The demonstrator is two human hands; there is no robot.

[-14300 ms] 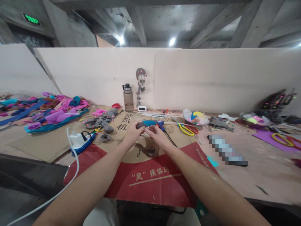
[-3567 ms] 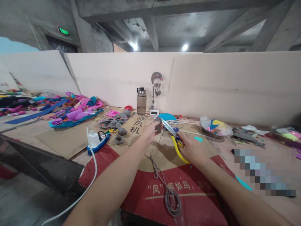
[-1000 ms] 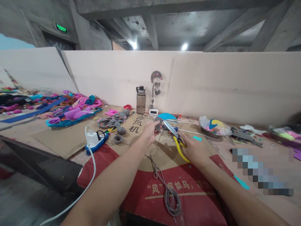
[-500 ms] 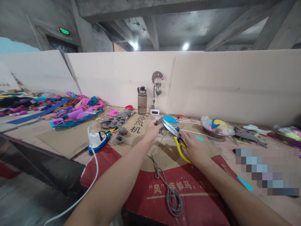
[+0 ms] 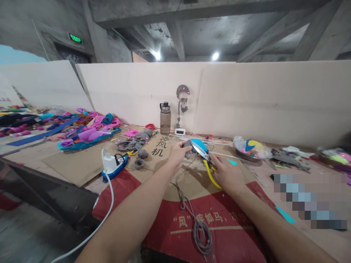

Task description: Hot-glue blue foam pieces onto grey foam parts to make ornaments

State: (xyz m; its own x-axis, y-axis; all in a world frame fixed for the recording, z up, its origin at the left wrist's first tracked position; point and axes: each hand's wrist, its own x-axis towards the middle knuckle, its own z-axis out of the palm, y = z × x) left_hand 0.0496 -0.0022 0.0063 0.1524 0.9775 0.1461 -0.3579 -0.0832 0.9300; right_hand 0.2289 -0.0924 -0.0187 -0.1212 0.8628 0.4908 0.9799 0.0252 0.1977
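Near the middle of the table, my left hand (image 5: pixel 177 152) pinches a small grey felt piece (image 5: pixel 188 144). My right hand (image 5: pixel 226 171) grips a pair of scissors (image 5: pixel 201 149) with silver blades and yellow handles. Their blades point up and left, against the grey piece. Just behind the blades shows a rounded blue piece (image 5: pixel 199 142); whether it is held or lies on the table I cannot tell. Grey cord (image 5: pixel 201 230) runs from below my hands to a loose coil on the red and brown cardboard (image 5: pixel 161 223).
A water bottle (image 5: pixel 165 120) and a small white clock (image 5: pixel 180 132) stand by the back board. To the left are a blue power strip (image 5: pixel 115 170), grey yarn balls (image 5: pixel 143 153) and piled colourful felt (image 5: pixel 90 133). A bowl (image 5: pixel 251 155) of scraps sits to the right.
The scissors and both hands have shifted only slightly, with the blades still at the grey felt piece. The whole view has moved a little.
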